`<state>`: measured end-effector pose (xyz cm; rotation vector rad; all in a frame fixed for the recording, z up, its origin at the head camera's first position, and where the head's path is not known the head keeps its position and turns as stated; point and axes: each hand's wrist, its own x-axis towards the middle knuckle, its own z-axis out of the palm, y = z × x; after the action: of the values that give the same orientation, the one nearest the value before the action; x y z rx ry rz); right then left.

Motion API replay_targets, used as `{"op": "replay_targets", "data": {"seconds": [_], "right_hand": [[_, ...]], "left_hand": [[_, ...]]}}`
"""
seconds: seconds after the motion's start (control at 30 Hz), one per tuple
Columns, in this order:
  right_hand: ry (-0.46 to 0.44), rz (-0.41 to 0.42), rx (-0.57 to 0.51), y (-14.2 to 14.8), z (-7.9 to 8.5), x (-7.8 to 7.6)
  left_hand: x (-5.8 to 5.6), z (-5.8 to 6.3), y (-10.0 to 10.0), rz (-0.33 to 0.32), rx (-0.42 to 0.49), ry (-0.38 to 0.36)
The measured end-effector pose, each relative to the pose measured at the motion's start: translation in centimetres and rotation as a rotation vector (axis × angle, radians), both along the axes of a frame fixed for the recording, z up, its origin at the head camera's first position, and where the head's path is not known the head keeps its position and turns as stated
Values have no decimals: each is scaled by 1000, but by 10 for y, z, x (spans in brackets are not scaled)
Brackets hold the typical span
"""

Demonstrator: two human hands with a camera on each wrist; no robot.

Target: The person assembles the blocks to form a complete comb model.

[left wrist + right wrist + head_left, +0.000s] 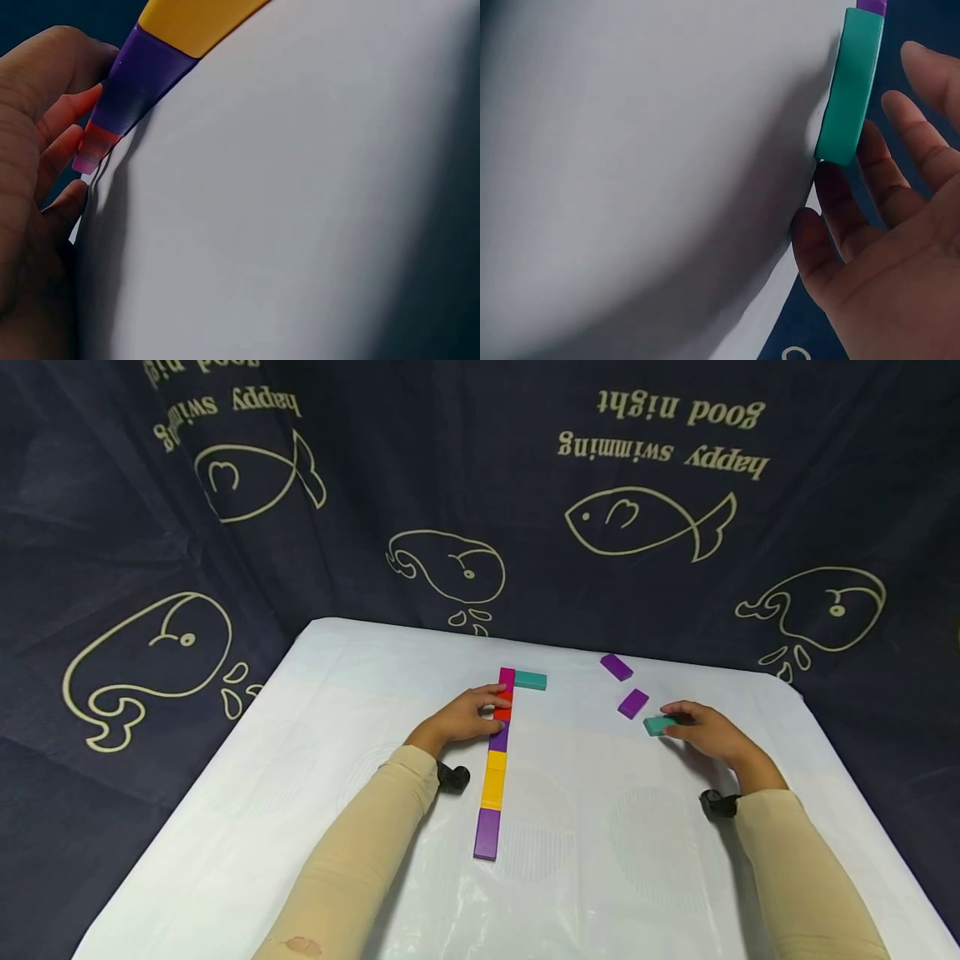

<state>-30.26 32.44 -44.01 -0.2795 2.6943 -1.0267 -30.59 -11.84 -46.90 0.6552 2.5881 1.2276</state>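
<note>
A straight column of coloured blocks runs across the table: a pink block [507,676] at the far end, then a red block [502,713], a dark purple block [498,740], yellow blocks [493,780] and a purple block [487,835] nearest me. My left hand [462,717] lies along the column's left side, fingertips at the red and dark purple blocks, fingers loosely bent. A teal block [531,681] meets the pink one at a right angle. On the right, my right hand [705,730] reaches to another teal block [849,86], its thumb and fingers spread apart by the block's end.
Two loose purple blocks, one farther back [617,667] and one nearer [633,703], lie beyond the right hand. The white table [585,860] ends at a dark curtain [525,460] printed with fish and whales. Each wrist wears a small black camera [453,778].
</note>
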Motion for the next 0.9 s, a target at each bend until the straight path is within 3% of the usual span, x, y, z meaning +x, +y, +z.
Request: {"op": "replay_targets", "data": {"seconds": [0.43,0.9], "right_hand": [[-48,-27,14,2,-5,-2],[35,-29,26,-3,-2,2]], "left_hand": [[-2,-1,1,23,-19,-20],[-1,-1,2,22,21,-30]]}}
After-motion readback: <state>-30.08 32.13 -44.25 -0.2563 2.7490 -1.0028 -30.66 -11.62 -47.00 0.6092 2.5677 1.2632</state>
